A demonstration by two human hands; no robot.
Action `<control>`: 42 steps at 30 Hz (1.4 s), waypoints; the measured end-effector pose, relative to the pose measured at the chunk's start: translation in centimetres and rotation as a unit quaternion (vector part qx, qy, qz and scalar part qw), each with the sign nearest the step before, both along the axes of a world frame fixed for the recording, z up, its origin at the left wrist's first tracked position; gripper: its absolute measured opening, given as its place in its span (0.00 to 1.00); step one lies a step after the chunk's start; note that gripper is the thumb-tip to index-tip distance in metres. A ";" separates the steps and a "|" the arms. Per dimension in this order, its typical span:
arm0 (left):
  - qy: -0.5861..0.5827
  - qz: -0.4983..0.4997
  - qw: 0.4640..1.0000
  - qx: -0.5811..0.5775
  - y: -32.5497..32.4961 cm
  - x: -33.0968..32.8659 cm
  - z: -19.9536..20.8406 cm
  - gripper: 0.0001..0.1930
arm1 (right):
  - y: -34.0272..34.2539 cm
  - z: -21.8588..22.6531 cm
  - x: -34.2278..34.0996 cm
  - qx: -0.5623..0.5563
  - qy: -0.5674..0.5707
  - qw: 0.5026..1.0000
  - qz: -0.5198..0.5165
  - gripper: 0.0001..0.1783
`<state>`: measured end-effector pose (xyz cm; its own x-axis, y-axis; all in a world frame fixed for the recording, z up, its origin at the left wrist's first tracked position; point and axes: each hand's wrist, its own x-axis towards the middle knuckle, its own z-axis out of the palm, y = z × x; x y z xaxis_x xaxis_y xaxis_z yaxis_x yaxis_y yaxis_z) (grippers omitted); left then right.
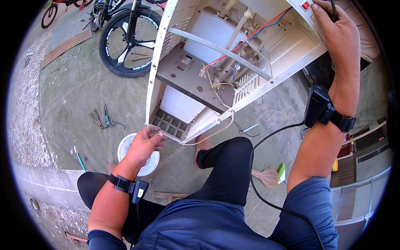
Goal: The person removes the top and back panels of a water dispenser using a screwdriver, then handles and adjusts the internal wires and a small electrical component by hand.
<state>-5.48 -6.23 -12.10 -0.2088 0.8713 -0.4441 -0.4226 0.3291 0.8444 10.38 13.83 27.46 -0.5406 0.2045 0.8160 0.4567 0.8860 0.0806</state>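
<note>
A white open-sided metal appliance cabinet (151,96) leans at a slant in front of me. Inside it are a white tank (204,39), a shiny metal cylinder (227,71), red and blue wires (266,28) and a grey shelf (183,79). My right hand (339,31) grips the upper right corner, its thumb beside a red rocker switch (305,5). The lower left corner is at the curled fingers of my left hand (146,146), which hold the edge there. A pale cord (227,125) hangs from the cabinet's lower edge.
Below my left hand stands a white bucket (148,166). Pliers (107,116) and other tools lie on the green ground sheet (75,104) to the left. A bicycle wheel (129,43) stands beyond them. A straw broom (266,177) lies right of my knee.
</note>
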 end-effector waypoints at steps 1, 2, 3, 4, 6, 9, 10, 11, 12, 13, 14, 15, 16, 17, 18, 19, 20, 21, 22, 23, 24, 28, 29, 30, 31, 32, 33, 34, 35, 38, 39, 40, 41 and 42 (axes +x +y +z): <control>0.000 0.000 1.000 0.000 0.0 0.0 0.0 0.21 | -0.1 0.0 -0.1 -0.003 0.001 1.000 0.001 0.06; 0.001 -0.001 1.000 -0.001 0.0 0.0 0.0 0.21 | -0.3 -0.2 -0.1 0.008 -0.001 1.000 -0.005 0.06; 0.001 -0.001 1.000 -0.001 0.0 0.0 0.0 0.21 | -0.4 -0.3 -0.2 0.013 -0.002 1.000 -0.008 0.06; 0.001 -0.001 1.000 -0.002 0.0 0.0 0.0 0.21 | -0.5 -0.3 -0.2 0.018 -0.003 1.000 -0.012 0.06; 0.001 -0.001 1.000 -0.002 0.0 0.0 0.0 0.21 | -0.3 -0.3 -0.2 0.010 0.001 1.000 -0.007 0.06; 0.001 -0.001 1.000 -0.001 0.1 0.0 0.0 0.21 | 0.2 0.0 0.0 -0.017 0.011 1.000 0.009 0.06; 0.000 0.000 1.000 -0.001 0.1 0.0 0.0 0.21 | 0.1 0.0 -0.1 -0.019 0.011 1.000 0.010 0.06; 0.000 0.000 1.000 -0.001 0.1 0.1 -0.1 0.21 | -0.1 -0.2 -0.2 -0.006 0.006 1.000 0.002 0.06; 0.001 0.000 1.000 0.000 0.1 0.0 -0.1 0.21 | -0.2 -0.3 -0.2 -0.004 0.006 1.000 -0.001 0.06; 0.002 -0.001 1.000 0.001 0.0 0.0 0.0 0.21 | -0.3 -0.3 -0.2 -0.001 0.005 1.000 -0.003 0.06; 0.003 -0.001 1.000 0.002 0.0 0.0 0.0 0.21 | -0.2 -0.3 -0.2 -0.008 0.007 1.000 0.000 0.06; 0.003 0.000 1.000 0.002 0.1 0.1 0.0 0.21 | -0.2 -0.3 -0.2 -0.009 0.007 1.000 0.001 0.06; 0.003 0.000 1.000 0.001 0.1 0.1 0.1 0.21 | -0.1 -0.3 -0.2 -0.009 0.007 1.000 0.001 0.06; 0.002 0.001 1.000 0.001 0.1 0.1 0.1 0.21 | -0.1 -0.3 -0.2 -0.003 0.005 1.000 0.000 0.06; 0.002 0.001 1.000 0.001 0.1 0.1 0.1 0.21 | 0.0 -0.2 -0.1 -0.009 0.006 1.000 0.000 0.06; 0.001 0.001 1.000 0.002 0.1 0.1 0.1 0.21 | 0.1 -0.1 0.0 -0.015 0.008 1.000 0.000 0.06; 0.001 0.002 1.000 0.002 0.0 0.0 0.1 0.21 | 0.5 0.3 0.2 -0.034 0.013 0.999 0.000 0.06; -0.001 0.006 1.000 0.002 0.0 0.1 0.1 0.20 | 0.4 0.4 0.1 -0.053 0.018 0.998 0.001 0.06; -0.003 0.010 1.000 0.003 0.0 0.1 0.2 0.20 | 0.3 0.2 0.1 -0.030 0.011 0.999 -0.002 0.06; -0.005 0.015 1.000 0.003 0.0 0.2 0.2 0.20 | 0.0 -0.1 0.0 -0.008 0.004 1.000 -0.005 0.06; -0.003 0.010 1.000 0.002 0.0 0.1 0.1 0.20 | 0.0 -0.1 0.0 -0.001 0.003 1.000 -0.003 0.06; -0.001 0.000 1.000 -0.002 0.1 0.1 0.1 0.21 | 0.4 0.0 0.1 -0.019 0.015 1.000 0.015 0.06; -0.001 0.000 1.000 -0.002 0.1 0.1 0.2 0.21 | 0.4 0.0 0.2 -0.023 0.017 0.999 0.019 0.06; -0.001 0.000 1.000 -0.002 0.1 0.1 0.2 0.21 | 0.3 0.0 0.1 -0.030 0.016 0.999 0.022 0.06; -0.001 0.000 1.000 -0.002 0.1 0.1 0.2 0.21 | 0.2 0.0 0.1 -0.037 0.015 0.999 0.025 0.06; 0.000 0.000 1.000 -0.002 0.1 0.1 0.3 0.21 | -0.3 0.0 0.0 -0.047 0.012 0.998 0.027 0.06; -0.004 0.006 1.000 0.001 0.1 0.2 0.3 0.20 | -0.4 0.0 0.0 -0.040 0.008 0.999 0.025 0.06; -0.007 0.013 1.000 0.004 0.1 0.2 0.2 0.20 | -0.5 -0.1 0.0 -0.033 0.004 0.999 0.022 0.06; -0.010 0.020 1.000 0.006 0.1 0.2 0.2 0.19 | -0.4 -0.2 0.0 -0.008 -0.001 1.000 0.016 0.06; -0.012 0.023 1.000 0.008 0.1 0.2 0.2 0.19 | -0.4 -0.1 0.0 -0.019 -0.001 1.000 0.021 0.06; -0.011 0.023 1.000 0.007 0.0 0.2 0.2 0.19 | -0.4 -0.1 -0.1 -0.030 0.002 0.999 0.024 0.06; -0.010 0.024 1.000 0.005 0.0 0.1 0.1 0.19 | -0.4 -0.1 -0.1 -0.042 0.005 0.999 0.029 0.06; -0.010 0.024 1.000 0.004 -0.1 0.1 0.1 0.19 | -0.3 -0.2 -0.2 -0.047 0.008 0.998 0.032 0.06; -0.011 0.022 1.000 0.006 0.0 0.1 0.2 0.19 | -0.4 -0.1 -0.1 -0.047 0.007 0.998 0.028 0.06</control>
